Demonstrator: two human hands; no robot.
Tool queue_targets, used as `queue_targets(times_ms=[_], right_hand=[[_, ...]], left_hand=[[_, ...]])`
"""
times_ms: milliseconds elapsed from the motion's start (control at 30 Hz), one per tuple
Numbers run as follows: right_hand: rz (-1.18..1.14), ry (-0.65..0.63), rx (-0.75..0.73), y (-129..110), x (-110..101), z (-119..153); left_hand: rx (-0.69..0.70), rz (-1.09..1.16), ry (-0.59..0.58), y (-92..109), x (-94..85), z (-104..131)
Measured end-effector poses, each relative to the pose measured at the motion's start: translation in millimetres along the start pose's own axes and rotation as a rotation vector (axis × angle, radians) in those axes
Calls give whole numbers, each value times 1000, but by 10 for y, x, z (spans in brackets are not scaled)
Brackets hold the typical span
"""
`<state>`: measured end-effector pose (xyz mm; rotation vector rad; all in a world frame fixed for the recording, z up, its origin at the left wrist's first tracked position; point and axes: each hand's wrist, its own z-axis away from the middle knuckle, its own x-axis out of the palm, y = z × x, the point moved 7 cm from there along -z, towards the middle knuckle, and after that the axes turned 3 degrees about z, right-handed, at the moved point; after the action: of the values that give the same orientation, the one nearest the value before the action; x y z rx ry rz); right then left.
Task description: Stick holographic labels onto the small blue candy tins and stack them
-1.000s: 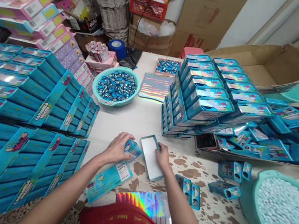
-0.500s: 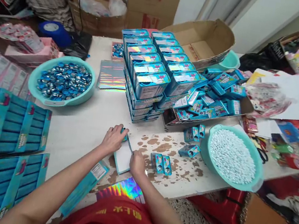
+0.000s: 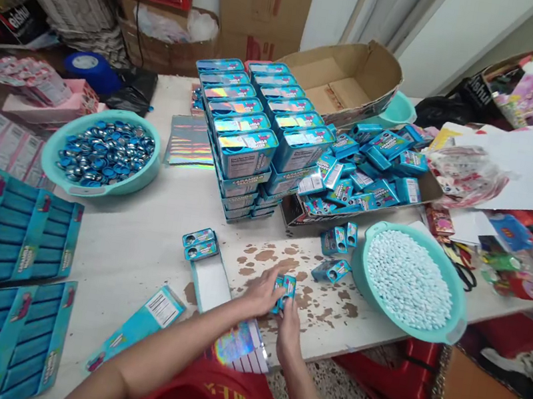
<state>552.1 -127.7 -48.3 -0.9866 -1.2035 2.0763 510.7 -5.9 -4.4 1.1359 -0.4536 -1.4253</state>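
Observation:
Two small blue candy boxes (image 3: 289,287) stand side by side on the stained part of the table. My left hand (image 3: 264,292) grips them from the left, fingers bent over their far side. From the near right, my right hand (image 3: 289,324) closes its fingers on their front edge. Left of my hands lies a long open tray (image 3: 213,284) with a white inside. Two more small boxes (image 3: 200,245) sit together at its far end. A flat blue printed carton (image 3: 139,328) rests beside my left forearm, and a shiny holographic sheet (image 3: 238,347) is under it.
Stacked filled trays (image 3: 247,149) rise at the table's middle. Behind the loose boxes (image 3: 333,271) stands a carton of many boxes (image 3: 372,169). A basin of white candies (image 3: 460,318) is at right, a basin of blue caps (image 3: 144,173) at left. Blue display trays (image 3: 4,225) fill the left edge.
Both hands have moved right from the white-lined tray to the pair of small boxes and now grip them. Two boxes are now visible at the tray's far end, where my left hand was.

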Motion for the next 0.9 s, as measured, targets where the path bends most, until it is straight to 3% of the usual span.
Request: queue_targets(times_ms=[100,267,433,567,667,767,900], right_hand=[[-40,16,95,43,166,34],[-26,-22,85,15,289,183],[-20,-23,98,45,358,350],[-66,-125,22,-2,495,464],[-99,-175,27,60,501,526],[-74,-179,75,163,433,531],[48,-145,-97,-29,489,399]], left_hand=[[-8,-74,48,23,-135,-42],[-83,-218,102,63,-342,29],[-57,-285,105,134,-218,107],[-118,-426,148,119,-82,164],[-100,-547,151,174,-101,167],[-41,-495,148,248,-335,283],[61,-375,281,251,-907,710]])
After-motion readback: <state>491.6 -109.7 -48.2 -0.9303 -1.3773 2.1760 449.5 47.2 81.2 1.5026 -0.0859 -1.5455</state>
